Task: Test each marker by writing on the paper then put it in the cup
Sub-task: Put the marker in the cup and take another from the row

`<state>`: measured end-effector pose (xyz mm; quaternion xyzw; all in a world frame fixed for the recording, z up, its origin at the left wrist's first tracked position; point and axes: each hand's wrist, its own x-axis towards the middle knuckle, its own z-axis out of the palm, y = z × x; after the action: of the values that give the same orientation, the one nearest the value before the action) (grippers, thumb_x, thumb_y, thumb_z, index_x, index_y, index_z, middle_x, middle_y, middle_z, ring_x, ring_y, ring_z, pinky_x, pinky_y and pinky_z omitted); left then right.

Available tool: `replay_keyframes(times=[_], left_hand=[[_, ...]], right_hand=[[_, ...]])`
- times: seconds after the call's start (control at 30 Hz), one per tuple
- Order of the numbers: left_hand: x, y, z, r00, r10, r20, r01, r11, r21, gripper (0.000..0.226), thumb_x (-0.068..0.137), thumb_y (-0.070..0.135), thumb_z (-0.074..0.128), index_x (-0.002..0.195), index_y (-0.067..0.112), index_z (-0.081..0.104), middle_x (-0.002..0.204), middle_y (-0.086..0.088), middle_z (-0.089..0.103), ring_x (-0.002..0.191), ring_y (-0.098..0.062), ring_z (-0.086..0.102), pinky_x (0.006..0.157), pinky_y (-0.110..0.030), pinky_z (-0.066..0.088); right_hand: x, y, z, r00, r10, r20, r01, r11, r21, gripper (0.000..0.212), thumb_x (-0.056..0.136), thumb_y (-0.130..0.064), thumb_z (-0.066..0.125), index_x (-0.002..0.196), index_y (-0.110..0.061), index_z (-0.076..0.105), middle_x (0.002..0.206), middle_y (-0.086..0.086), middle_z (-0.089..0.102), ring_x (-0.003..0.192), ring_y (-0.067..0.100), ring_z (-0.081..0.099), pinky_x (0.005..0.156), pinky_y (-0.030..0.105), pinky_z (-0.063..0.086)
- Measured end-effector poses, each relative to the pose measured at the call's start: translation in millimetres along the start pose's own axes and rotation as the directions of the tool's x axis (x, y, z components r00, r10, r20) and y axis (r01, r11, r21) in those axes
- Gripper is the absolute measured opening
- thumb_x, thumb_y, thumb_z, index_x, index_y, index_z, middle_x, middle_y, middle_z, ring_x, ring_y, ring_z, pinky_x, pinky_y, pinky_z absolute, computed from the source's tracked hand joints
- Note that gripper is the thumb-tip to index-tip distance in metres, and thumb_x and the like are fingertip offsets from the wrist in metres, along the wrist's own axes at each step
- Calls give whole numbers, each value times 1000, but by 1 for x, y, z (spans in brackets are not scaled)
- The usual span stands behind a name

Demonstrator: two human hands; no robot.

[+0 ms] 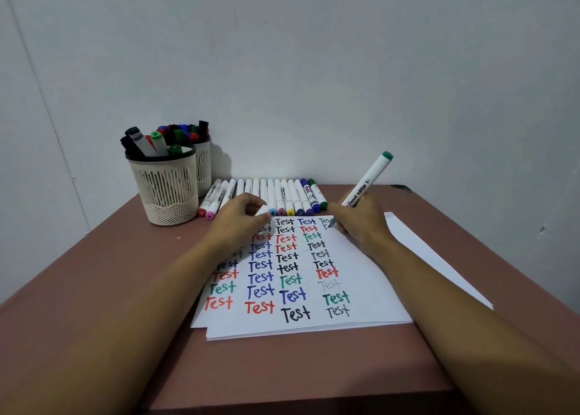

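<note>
A brown worktop (94, 304) carried white paper (370, 276) covered in coloured "Test" words. A lattice cup (166, 191) of markers stood far left, beside a row of markers (282, 195). The right hand (361, 223) gripped a green-ended marker (367, 182), its tip on the paper's far edge. The left hand (238, 217) pinched a white cap (262, 210).

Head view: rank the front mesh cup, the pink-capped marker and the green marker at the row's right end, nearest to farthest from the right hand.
1. Green marker, right end of the row, beside the right hand.
2. Pink-capped marker, near the row's left end.
3. Front mesh cup, far left, beyond the row.
</note>
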<state>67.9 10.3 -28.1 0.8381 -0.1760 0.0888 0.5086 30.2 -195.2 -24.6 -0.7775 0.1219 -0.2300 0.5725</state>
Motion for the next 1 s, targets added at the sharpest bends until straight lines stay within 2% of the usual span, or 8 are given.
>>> replay_keyframes(times=[0.17, 0.33, 0.47, 0.6, 0.77, 1.0], left_hand=[[-1, 1, 0, 1000, 4, -2, -4, 1000, 1, 19, 88, 18, 63, 105, 16, 56, 103, -1, 62, 92, -14, 59, 73, -19, 47], [-1, 1, 0, 1000, 5, -5, -5, 1000, 0, 20, 88, 18, 63, 106, 16, 56, 103, -1, 62, 92, -13, 58, 69, -15, 46], [0, 1, 0, 1000, 4, -5, -4, 1000, -4, 18, 87, 17, 63, 104, 16, 56, 102, -2, 63, 91, -14, 59, 72, -19, 48], [0, 1, 0, 1000, 0, -5, 0, 1000, -23, 20, 87, 15, 63, 106, 12, 57, 102, -6, 63, 89, -15, 59, 70, -18, 48], [0, 2, 0, 1000, -1, -2, 1, 1000, -20, 22, 87, 15, 63, 107, 10, 58, 103, -7, 64, 93, -19, 61, 78, -27, 50], [-1, 2, 0, 1000, 2, 5, -2, 1000, -16, 20, 87, 17, 63, 106, 13, 57, 103, -5, 63, 93, -17, 60, 74, -22, 49]], right_hand=[[1, 0, -1, 1000, 4, 29, -6, 999, 46, 17, 79, -4, 66, 69, -7, 52, 59, 9, 53, 52, 18, 49, 54, 30, 44], [1, -1, 0, 1000, 12, -8, -12, 1000, 13, 18, 78, -10, 67, 73, -8, 50, 68, 11, 57, 58, 18, 55, 58, 31, 48], [-1, -1, 0, 998, 5, -55, -4, 1000, 19, 20, 78, -9, 66, 70, -10, 48, 70, 11, 57, 60, 18, 56, 54, 27, 46], [-3, -2, -1, 999, 8, -35, -7, 1000, 1, 19, 78, -8, 67, 70, -8, 49, 69, 12, 57, 57, 17, 53, 57, 29, 46], [-3, -4, -1, 998, 28, -48, -28, 1000, 9, 22, 78, -9, 67, 70, -10, 46, 70, 10, 56, 58, 17, 54, 56, 30, 46], [-5, -6, -2, 998, 43, -53, -42, 999, 27, 21, 77, -7, 65, 68, -9, 45, 65, 9, 53, 54, 16, 50, 56, 30, 44]])
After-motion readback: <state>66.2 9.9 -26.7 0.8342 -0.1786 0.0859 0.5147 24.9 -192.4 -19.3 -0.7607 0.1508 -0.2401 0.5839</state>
